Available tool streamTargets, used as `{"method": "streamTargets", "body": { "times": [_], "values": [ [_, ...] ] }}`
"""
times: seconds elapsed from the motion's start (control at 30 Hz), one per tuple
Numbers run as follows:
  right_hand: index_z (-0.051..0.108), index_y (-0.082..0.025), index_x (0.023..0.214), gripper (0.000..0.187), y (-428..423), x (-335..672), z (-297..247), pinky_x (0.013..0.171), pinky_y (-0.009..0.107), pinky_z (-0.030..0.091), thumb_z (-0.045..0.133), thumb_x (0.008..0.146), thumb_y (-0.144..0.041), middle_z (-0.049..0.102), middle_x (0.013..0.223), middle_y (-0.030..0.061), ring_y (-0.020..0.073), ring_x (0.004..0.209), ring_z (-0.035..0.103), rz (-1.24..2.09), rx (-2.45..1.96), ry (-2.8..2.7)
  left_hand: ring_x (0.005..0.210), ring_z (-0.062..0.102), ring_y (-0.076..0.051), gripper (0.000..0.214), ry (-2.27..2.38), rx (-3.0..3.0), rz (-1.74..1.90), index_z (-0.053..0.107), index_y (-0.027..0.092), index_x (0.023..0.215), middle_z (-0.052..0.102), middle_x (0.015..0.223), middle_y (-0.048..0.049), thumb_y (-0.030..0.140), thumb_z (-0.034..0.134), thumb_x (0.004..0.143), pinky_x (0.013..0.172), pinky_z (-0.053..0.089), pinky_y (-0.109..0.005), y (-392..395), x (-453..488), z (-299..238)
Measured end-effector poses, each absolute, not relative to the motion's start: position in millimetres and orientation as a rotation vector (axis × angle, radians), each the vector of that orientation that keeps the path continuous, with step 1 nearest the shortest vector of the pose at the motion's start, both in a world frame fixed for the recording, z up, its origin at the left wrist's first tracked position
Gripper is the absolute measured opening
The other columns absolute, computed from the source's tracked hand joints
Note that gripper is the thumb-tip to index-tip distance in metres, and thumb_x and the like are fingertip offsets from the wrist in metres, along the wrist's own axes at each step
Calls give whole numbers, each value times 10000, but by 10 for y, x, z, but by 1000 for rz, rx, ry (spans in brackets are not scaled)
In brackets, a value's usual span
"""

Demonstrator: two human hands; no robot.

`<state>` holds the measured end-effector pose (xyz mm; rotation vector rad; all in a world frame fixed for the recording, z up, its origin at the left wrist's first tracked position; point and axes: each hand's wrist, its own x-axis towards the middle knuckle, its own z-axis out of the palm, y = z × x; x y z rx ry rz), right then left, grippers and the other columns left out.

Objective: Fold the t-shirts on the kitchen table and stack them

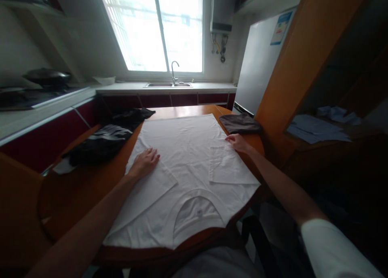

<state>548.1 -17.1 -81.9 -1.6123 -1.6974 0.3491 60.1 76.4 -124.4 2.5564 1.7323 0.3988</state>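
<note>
A white T-shirt (pixel 184 152) lies spread on the wooden table, its neckline toward me and its hem at the far side. Both sleeves are folded inward over the body. My left hand (pixel 144 163) rests flat on the left part of the shirt, beside the folded left sleeve (pixel 154 181), fingers stretched out. At the right edge, just above the folded right sleeve (pixel 228 166), my right hand (pixel 238 142) has its fingertips pinched on the shirt's fabric.
Dark clothing (pixel 103 144) lies on the table's left side. A folded dark grey cloth (pixel 241 123) sits at the back right of the wooden table (pixel 72 197). Beyond are a sink (pixel 160 85), a fridge (pixel 257 61) and a stove with a pan (pixel 47 76).
</note>
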Motion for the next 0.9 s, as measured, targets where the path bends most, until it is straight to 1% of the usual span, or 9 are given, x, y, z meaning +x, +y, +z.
{"method": "streamTargets", "body": {
  "times": [0.1, 0.2, 0.33, 0.43, 0.5, 0.6, 0.73, 0.8, 0.9],
  "values": [
    [730, -143, 747, 281, -51, 5466, -965, 719, 253, 440, 542, 870, -313, 747, 804, 71, 179, 736, 638, 265, -1645, -1845, 1454, 391, -255, 523, 1706, 2530, 452, 571, 150, 1383, 505, 1517, -127, 397, 378, 965, 1200, 291, -413, 740, 620, -1201],
    [675, -156, 653, 340, 21, 5504, -1072, 675, 252, 390, 549, 878, -378, 698, 707, 56, 165, 675, 578, 190, -1718, -1871, 1414, 451, -242, 556, 1664, 2422, 621, 582, 103, 1371, 551, 1475, -129, 397, 359, 954, 1198, 316, -364, 711, 619, -1145],
    [658, -177, 682, 347, 71, 5607, -1198, 686, 266, 342, 549, 892, -432, 705, 770, 62, 173, 719, 570, 68, -1824, -1842, 1270, 589, -253, 560, 1742, 2081, 900, 609, 98, 1339, 631, 1377, -128, 388, 331, 948, 1084, 458, -348, 679, 575, -1003],
    [648, -186, 687, 381, 100, 5659, -1265, 680, 278, 313, 532, 914, -470, 707, 784, 68, 182, 724, 576, 55, -1847, -1836, 1158, 651, -257, 512, 1731, 2022, 986, 656, 103, 1269, 687, 1288, -126, 355, 392, 909, 987, 517, -346, 677, 618, -817],
    [652, -186, 690, 398, 114, 5669, -1286, 680, 283, 301, 522, 924, -480, 710, 789, 74, 188, 735, 584, 46, -1858, -1832, 1044, 688, -250, 466, 1608, 2132, 906, 703, 123, 1192, 730, 1193, -116, 379, 463, 886, 907, 541, -336, 670, 767, -679],
    [659, -185, 695, 425, 116, 5660, -1287, 683, 286, 294, 502, 939, -495, 716, 791, 78, 196, 754, 597, 31, -1878, -1823, 860, 701, -218, 411, 1375, 2304, 668, 751, 152, 1097, 770, 1020, -96, 429, 551, 868, 776, 537, -302, 601, 1219, -537],
    [652, -183, 681, 439, 92, 5642, -1255, 678, 281, 295, 489, 947, -492, 730, 805, 85, 200, 775, 612, 29, -1908, -1800, 711, 664, -180, 344, 1223, 2417, 236, 766, 153, 928, 747, 804, -58, 442, 584, 882, 675, 498, -271, 408, 2055, -559],
    [655, -184, 687, 442, 77, 5638, -1231, 681, 277, 305, 471, 958, -482, 738, 810, 84, 198, 779, 622, 74, -1896, -1781, 720, 666, -181, 321, 1231, 2444, 81, 758, 155, 916, 728, 773, -50, 438, 608, 891, 696, 498, -269, 334, 2438, -634],
    [654, -195, 678, 464, 63, 5638, -1198, 684, 270, 331, 430, 980, -467, 739, 774, 73, 196, 764, 640, 190, -1861, -1724, 941, 673, -199, 314, 1302, 2501, 162, 707, 183, 1131, 724, 993, -75, 394, 613, 919, 855, 493, -280, 327, 2865, -747]
  ]
}}
